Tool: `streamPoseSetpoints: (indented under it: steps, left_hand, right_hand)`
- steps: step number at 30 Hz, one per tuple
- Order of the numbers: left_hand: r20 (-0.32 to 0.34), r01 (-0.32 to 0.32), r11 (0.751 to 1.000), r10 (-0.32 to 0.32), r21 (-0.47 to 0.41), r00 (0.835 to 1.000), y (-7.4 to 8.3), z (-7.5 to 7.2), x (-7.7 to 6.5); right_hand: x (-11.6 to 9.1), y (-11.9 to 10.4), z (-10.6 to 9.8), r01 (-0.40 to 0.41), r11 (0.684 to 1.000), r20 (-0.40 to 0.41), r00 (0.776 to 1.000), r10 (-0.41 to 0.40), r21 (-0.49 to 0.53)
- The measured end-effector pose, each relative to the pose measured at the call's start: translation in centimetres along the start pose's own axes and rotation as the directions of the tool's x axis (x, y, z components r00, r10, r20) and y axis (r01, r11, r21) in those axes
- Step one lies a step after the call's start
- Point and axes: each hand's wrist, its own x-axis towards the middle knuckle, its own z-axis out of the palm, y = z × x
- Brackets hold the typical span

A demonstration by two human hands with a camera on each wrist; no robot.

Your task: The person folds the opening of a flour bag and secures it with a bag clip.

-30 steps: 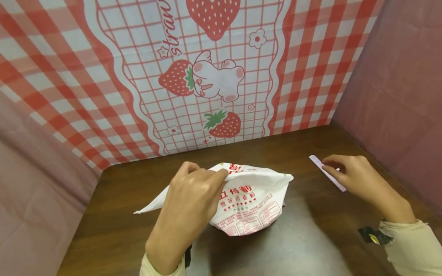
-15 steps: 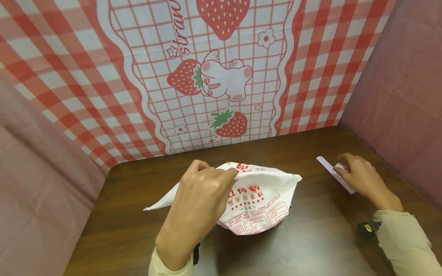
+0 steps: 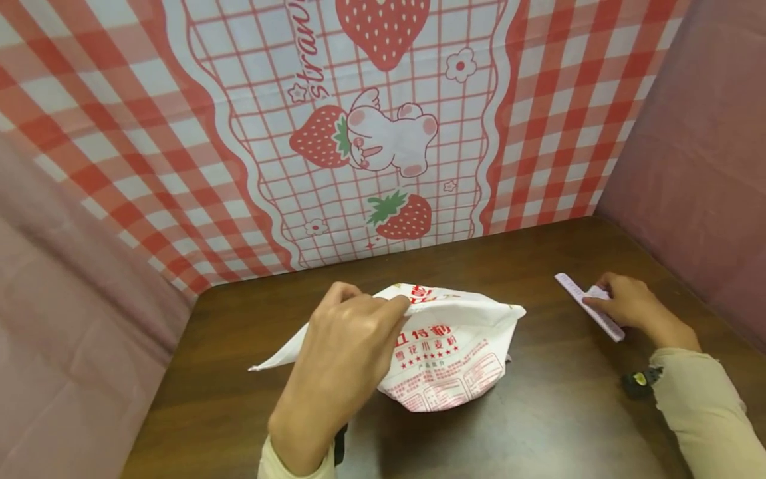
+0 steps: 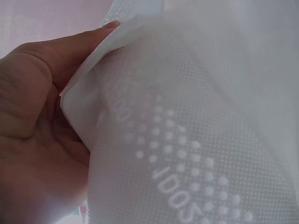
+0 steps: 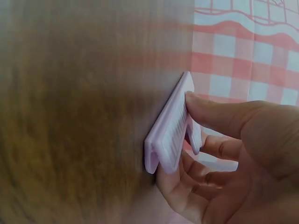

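Note:
My left hand point(image 3: 338, 352) grips the folded top edge of a white flour bag point(image 3: 443, 366) with red print. In the left wrist view the thumb lies along the rim, and the bag's pale dotted fabric point(image 4: 201, 126) fills most of the picture. Over on the right, my right hand point(image 3: 640, 307) pinches a lilac bag-sealing clip point(image 3: 574, 291). Seen from the right wrist, the thumb presses on the ribbed clip point(image 5: 170, 133) near its small handle, with fingers curled beneath. The clip's long edge is right at the tabletop.
The brown wooden table point(image 3: 233, 326) runs back to a red-and-white checked cloth point(image 3: 556, 133) with strawberries. Pink curtains hang at the left point(image 3: 72, 319) and right point(image 3: 700, 166) sides. Black straps are around both wrists.
My right thumb and fingers have closed onto the clip, which now looks slightly tilted. The left hand keeps its grip on the bag. The head view has turned slightly left.

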Motion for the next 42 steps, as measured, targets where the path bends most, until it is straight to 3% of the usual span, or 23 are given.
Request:
streamPoseSetpoints:
  steps: [6, 10, 18, 20, 26, 33, 42]
  left_hand:
    - [-0.003, -0.007, 1.0, 0.007, -0.004, 1.0, 0.2, 0.0, 0.1]
    - [0.003, -0.01, 1.0, 0.01, -0.005, 1.0, 0.2, -0.1, 0.1]
    - [0.015, -0.01, 1.0, 0.01, 0.002, 1.0, 0.3, 0.0, 0.0]
    - [0.014, -0.01, 1.0, 0.01, 0.0, 1.0, 0.3, 0.0, 0.0]
    - [0.006, -0.008, 1.0, 0.008, -0.01, 1.0, 0.1, 0.0, -0.2]
    - [0.022, 0.0, 0.999, 0.001, -0.034, 1.0, -0.1, -0.1, -0.1]
    - [0.025, 0.002, 0.999, -0.001, -0.052, 1.0, 0.0, -0.1, -0.3]
  right_hand:
    - [-0.3, 0.5, -0.3, -0.056, 0.991, 0.038, 0.998, 0.051, 0.12]
    - [-0.6, 1.6, 0.1, -0.135, 0.958, 0.066, 0.99, 0.122, 0.253]
    - [-1.0, 4.7, 1.0, -0.228, 0.809, 0.135, 0.974, 0.184, 0.542]
    - [-1.1, 5.1, 1.2, -0.231, 0.79, 0.142, 0.973, 0.183, 0.568]
    - [-0.8, 5.4, 1.1, -0.19, 0.776, 0.121, 0.982, 0.147, 0.601]
    - [-0.8, 5.3, 0.8, -0.21, 0.768, 0.157, 0.977, 0.144, 0.605]
    - [-0.7, 4.8, 1.0, -0.192, 0.72, 0.17, 0.98, 0.104, 0.667]
